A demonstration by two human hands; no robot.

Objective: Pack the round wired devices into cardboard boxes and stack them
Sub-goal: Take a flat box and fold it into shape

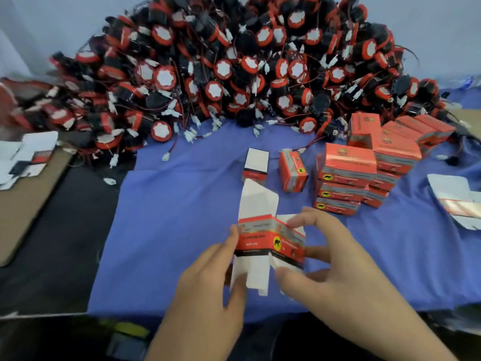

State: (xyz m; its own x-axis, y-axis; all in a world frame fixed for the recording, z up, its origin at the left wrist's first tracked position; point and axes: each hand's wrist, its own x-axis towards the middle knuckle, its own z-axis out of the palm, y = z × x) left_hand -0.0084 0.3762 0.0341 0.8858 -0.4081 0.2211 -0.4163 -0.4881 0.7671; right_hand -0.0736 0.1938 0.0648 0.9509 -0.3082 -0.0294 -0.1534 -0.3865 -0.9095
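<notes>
Lowest in the frame, the left grip (208, 277) pinches the left edge of a half-formed red carton (263, 241), its fingers against the lower white flap. The right grip (333, 264) curls round the carton's right side, so both are grasping it and neither hangs loose. Long white flaps stand open above and below the printed band. To do this step well, I judge the sleeve should be squared first and the lower flaps tucked shut before any device goes in. Just beyond, at centre frame, an open-topped box (256, 162) and a closed box (292, 170) stand on the blue cloth (169, 230). Right of them rises the stack of packed boxes (346, 178). Round wired devices (208, 74) lie heaped across the upper frame, well apart from both grips.
</notes>
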